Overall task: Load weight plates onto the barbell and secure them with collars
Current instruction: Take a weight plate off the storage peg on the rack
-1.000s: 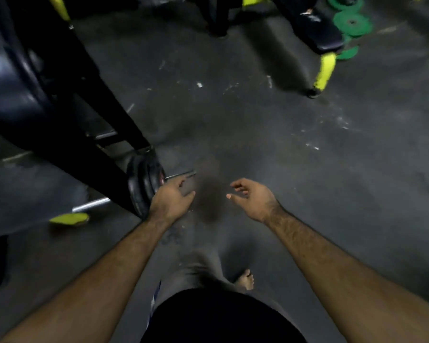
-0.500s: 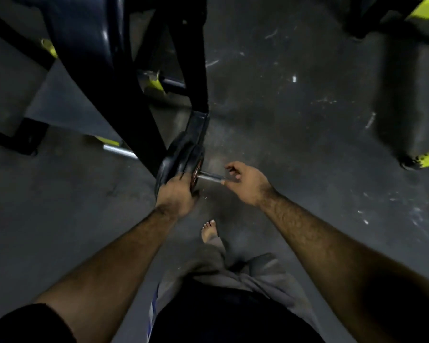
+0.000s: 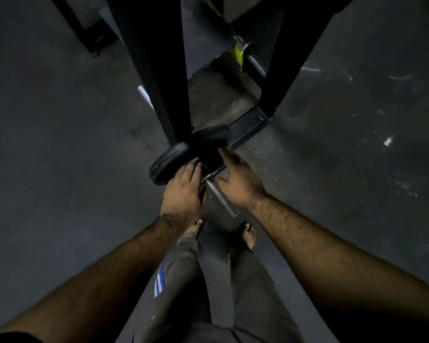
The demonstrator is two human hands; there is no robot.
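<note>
Black weight plates [image 3: 170,160] sit side by side on the barbell, whose steel sleeve end [image 3: 221,198] points toward me between my hands. My left hand [image 3: 183,191] lies on the near face of the closest plate, fingers curled against it. My right hand [image 3: 238,179] is on the other side of the sleeve, fingers stretched out toward the plates and thumb spread apart, holding nothing. I can make out no collar. The bar's shaft [image 3: 144,94] runs on behind the rack post.
Black rack posts [image 3: 156,70] rise right behind the plates, with a base bar [image 3: 248,125] on the floor. A yellow fitting [image 3: 239,52] sits on a steel rod behind. My bare feet [image 3: 249,235] stand just below the sleeve end. Dark concrete floor lies all around.
I have stepped closer, so the bar's end now points at me. My right hand has left the sleeve tip and reached up beside the plates. The left hand stays on the plate.
</note>
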